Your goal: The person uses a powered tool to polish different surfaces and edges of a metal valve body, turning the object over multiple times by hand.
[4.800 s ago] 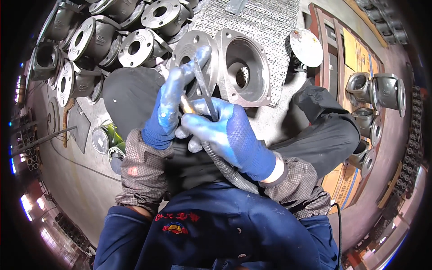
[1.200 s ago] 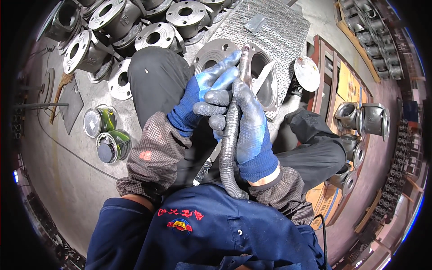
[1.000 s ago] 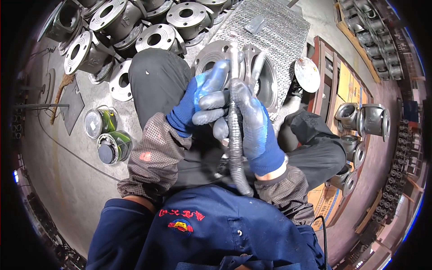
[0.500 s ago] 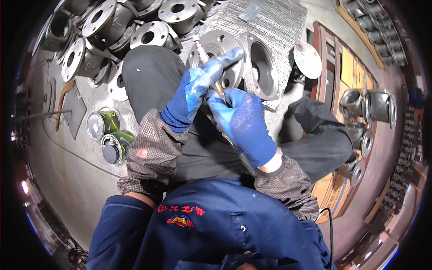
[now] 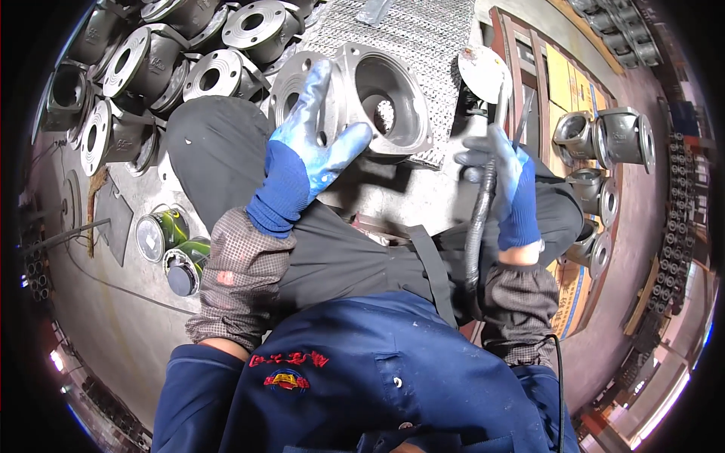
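Note:
My left hand (image 5: 313, 147), in a blue glove, is open with fingers spread, in front of a grey cast-metal valve body (image 5: 411, 79). Its round flange shows behind the fingers, and its wide opening faces up beside the thumb. Whether the hand touches the casting I cannot tell. To the right, my gloved right hand (image 5: 507, 177) is raised near a white round disc (image 5: 483, 72). A black ribbed hose (image 5: 483, 219) runs up into this hand, which grips a slim hose-fed hand tool; motion blur and the fingers hide most of it.
Several flanged castings (image 5: 140, 64) are heaped at the far left. Two cans (image 5: 160, 235) stand on the floor beside my left knee. Silvery sheeting (image 5: 423, 38) lies under the work. On the right, a red frame (image 5: 517, 45) borders boxes and more castings (image 5: 627, 140).
My hands have separated. The right one has swung right with the tool and hose toward the disc. My left hand has opened its fingers at the casting. The view has shifted slightly.

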Available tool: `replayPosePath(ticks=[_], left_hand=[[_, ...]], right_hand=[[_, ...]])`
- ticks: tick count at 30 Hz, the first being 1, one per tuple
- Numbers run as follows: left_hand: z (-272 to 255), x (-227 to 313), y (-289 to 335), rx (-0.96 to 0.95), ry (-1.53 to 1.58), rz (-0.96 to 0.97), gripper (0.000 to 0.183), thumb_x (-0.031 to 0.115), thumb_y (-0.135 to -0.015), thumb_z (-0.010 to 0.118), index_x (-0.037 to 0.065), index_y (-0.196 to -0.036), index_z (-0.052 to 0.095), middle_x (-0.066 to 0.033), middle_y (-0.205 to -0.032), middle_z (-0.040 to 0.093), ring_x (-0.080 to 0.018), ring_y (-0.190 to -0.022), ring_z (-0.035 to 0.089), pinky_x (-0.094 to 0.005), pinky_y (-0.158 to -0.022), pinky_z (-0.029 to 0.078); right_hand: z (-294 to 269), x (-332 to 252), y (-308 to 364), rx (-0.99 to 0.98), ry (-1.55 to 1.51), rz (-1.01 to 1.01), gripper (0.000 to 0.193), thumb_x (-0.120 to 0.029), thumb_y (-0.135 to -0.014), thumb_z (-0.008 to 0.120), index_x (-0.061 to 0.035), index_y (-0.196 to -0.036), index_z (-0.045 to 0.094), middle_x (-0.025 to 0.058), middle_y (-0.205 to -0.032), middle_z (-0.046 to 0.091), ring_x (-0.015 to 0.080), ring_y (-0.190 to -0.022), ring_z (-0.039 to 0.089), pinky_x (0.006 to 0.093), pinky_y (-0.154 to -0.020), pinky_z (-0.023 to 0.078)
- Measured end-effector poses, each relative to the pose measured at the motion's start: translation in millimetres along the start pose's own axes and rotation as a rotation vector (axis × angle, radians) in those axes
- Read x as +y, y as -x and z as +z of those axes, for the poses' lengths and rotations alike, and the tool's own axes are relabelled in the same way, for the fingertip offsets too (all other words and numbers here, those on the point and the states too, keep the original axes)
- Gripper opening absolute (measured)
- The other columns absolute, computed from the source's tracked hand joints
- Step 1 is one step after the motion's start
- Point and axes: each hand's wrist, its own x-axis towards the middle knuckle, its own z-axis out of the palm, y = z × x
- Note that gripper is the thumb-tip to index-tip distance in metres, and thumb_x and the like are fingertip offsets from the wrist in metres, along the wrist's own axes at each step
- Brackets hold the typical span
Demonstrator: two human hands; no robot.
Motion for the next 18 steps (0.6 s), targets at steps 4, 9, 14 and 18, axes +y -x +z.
replayPosePath(ticks=[4,9,14,18], left_hand=[[9,-26,-5,0.097,0.161,0.136,0.079,0.033,-0.082,0.070,0.002,-0.144,0.031,-0.0199,-0.140,0.044,-0.0265,-0.129,0.043,-0.0335,-0.106,0.035],[11,-25,-7,0.132,0.246,0.082,0.066,0.019,-0.083,0.069,0.002,-0.140,0.040,-0.0154,-0.137,0.049,-0.0213,-0.126,0.046,-0.0321,-0.103,0.037],[1,-18,-24,0.035,0.243,0.148,0.047,0.007,-0.095,0.046,-0.002,-0.140,0.038,-0.0134,-0.145,0.039,-0.0202,-0.134,0.035,-0.0321,-0.110,0.027],[-1,-4,-35,0.060,0.426,-0.025,0.048,0.014,-0.095,0.054,-0.003,-0.138,0.041,-0.0131,-0.141,0.044,-0.0181,-0.127,0.041,-0.0290,-0.105,0.032]], right_hand=[[-56,78,-57,0.094,-0.096,0.227,0.032,-0.025,-0.093,0.049,0.0057,-0.093,0.059,0.0100,-0.082,0.062,0.0201,-0.068,0.064,0.0296,-0.057,0.053],[-42,85,-53,0.223,0.029,0.129,0.031,-0.014,-0.093,0.046,0.0021,-0.119,0.050,0.0122,-0.088,0.065,0.0151,-0.066,0.061,0.0243,-0.058,0.050],[-55,59,-77,-0.123,-0.129,-0.070,0.042,-0.016,-0.095,0.048,0.0026,-0.132,0.044,0.0153,-0.097,0.066,0.0126,-0.067,0.061,0.0224,-0.054,0.049],[-73,53,-122,0.033,0.019,-0.097,0.036,-0.011,-0.094,0.046,0.0011,-0.127,0.050,0.0122,-0.091,0.068,0.0115,-0.061,0.061,0.0216,-0.051,0.048]])
